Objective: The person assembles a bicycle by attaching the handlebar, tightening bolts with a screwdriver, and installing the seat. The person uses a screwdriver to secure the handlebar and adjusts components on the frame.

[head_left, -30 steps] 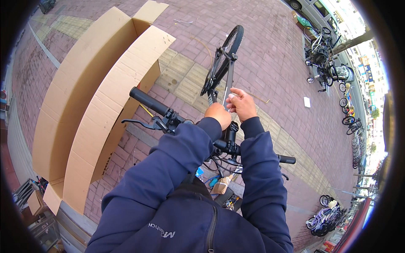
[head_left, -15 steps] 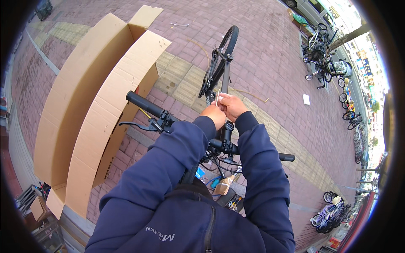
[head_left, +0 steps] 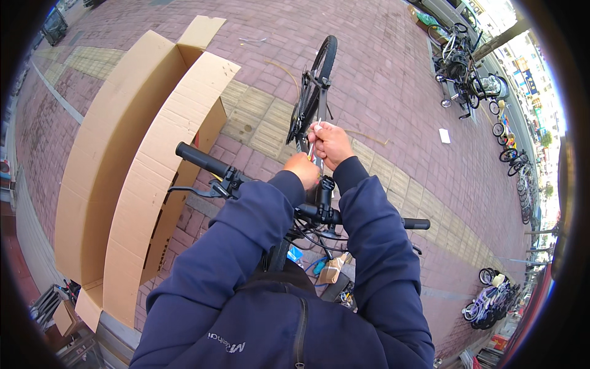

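Both my hands meet over the frame of a bicycle (head_left: 320, 109), just beyond its handlebar stem. My right hand (head_left: 332, 145) is closed, with the thumb pressed on the fingers around a thin pale strip (head_left: 319, 122) whose tip pokes out. Lower and to the left, my left hand (head_left: 303, 170) is closed by the frame tube; a narrow light-coloured piece shows between the two hands, but what the left fingers grip is hidden. The black handlebar (head_left: 201, 159) passes under my forearms, with a brake lever (head_left: 192, 191) on the left.
A long opened cardboard box (head_left: 161, 135) stands to the left of the bicycle. Below the handlebar lie a brown paper-wrapped piece (head_left: 332, 269) and small parts. Parked bicycles (head_left: 491, 301) stand at the right; a white sheet (head_left: 444, 136) lies on the brick paving.
My right hand has risen a little and drawn apart from the left, which stays low by the frame. The whole view has shifted slightly.
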{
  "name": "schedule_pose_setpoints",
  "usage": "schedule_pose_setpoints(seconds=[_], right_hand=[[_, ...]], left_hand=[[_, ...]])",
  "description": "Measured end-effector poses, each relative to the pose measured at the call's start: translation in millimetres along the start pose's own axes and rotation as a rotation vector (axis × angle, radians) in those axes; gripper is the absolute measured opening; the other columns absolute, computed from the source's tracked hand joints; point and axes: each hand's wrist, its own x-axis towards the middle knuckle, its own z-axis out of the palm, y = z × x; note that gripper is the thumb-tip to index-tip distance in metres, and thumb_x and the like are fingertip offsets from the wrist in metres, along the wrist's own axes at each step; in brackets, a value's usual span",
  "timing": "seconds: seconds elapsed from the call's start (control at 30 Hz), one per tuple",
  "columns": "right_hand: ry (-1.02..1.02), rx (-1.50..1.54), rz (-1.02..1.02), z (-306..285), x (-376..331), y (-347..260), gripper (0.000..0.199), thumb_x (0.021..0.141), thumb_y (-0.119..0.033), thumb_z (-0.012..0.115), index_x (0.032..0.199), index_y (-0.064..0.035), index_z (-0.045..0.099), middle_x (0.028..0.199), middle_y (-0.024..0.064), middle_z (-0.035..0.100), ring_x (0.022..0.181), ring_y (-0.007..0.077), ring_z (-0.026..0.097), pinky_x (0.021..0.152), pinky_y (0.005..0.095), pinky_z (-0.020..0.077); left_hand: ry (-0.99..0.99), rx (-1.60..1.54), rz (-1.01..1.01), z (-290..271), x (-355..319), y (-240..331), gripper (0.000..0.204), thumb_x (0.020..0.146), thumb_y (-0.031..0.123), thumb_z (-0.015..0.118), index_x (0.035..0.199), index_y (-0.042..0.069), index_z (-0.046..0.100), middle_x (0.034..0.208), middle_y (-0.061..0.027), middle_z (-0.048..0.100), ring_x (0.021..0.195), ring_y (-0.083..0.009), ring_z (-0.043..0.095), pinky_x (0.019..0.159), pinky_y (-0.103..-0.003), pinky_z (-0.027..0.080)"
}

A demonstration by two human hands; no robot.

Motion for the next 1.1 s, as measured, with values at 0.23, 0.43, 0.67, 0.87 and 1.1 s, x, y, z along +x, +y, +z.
schedule_pose_setpoints(seconds=[0.23,0.43,0.67,0.87,1.1], right_hand=[[-0.002,-0.188,-0.208,11,-20,-21,0.02,0.103,-0.022,0.054,0.095,-0.0046,0.06,0.077,0.0049,0.066,0.044,0.0038,0.039,0.04,0.0212,0.0317],[0.01,-0.425,-0.401,26,-49,-27,0.022,0.104,-0.021,0.053,0.091,-0.0049,0.061,0.079,0.0024,0.067,0.057,0.0041,0.049,0.05,0.0214,0.0393],[0.138,-0.572,-0.479,50,-102,-16,0.016,0.102,-0.016,0.056,0.096,-0.0031,0.063,0.083,-0.0006,0.066,0.072,0.0063,0.056,0.065,0.0223,0.0469],[0.112,-0.42,-0.318,50,-78,-31,0.016,0.101,-0.013,0.055,0.094,-0.0028,0.064,0.079,0.003,0.068,0.062,0.0081,0.059,0.058,0.0248,0.0494],[0.133,-0.33,-0.223,57,-56,-40,0.017,0.101,-0.014,0.056,0.094,-0.0008,0.064,0.084,0.0043,0.067,0.064,0.0086,0.06,0.057,0.0247,0.0504]], left_hand=[[0.077,-0.017,0.094,1,6,-4,0.009,0.09,0.007,0.063,0.095,0.002,0.058,0.075,-0.0068,0.062,0.061,-0.0164,0.062,0.052,-0.032,0.052],[0.08,-0.158,0.011,-1,-7,5,0.01,0.086,0.003,0.067,0.093,0.0,0.062,0.073,-0.0099,0.064,0.059,-0.0202,0.064,0.052,-0.035,0.054],[0.08,-0.158,0.046,3,6,-8,0.016,0.096,0.008,0.052,0.103,0.003,0.065,0.067,-0.0055,0.059,0.051,-0.0144,0.054,0.045,-0.03,0.046],[0.151,-0.224,0.025,5,16,-7,0.02,0.093,0.012,0.056,0.094,-0.004,0.068,0.073,-0.0139,0.067,0.059,-0.0244,0.067,0.051,-0.038,0.052],[0.243,-0.102,0.134,-8,18,-5,0.009,0.093,0.008,0.057,0.096,0.001,0.061,0.077,-0.0113,0.063,0.064,-0.0238,0.061,0.054,-0.037,0.049]])
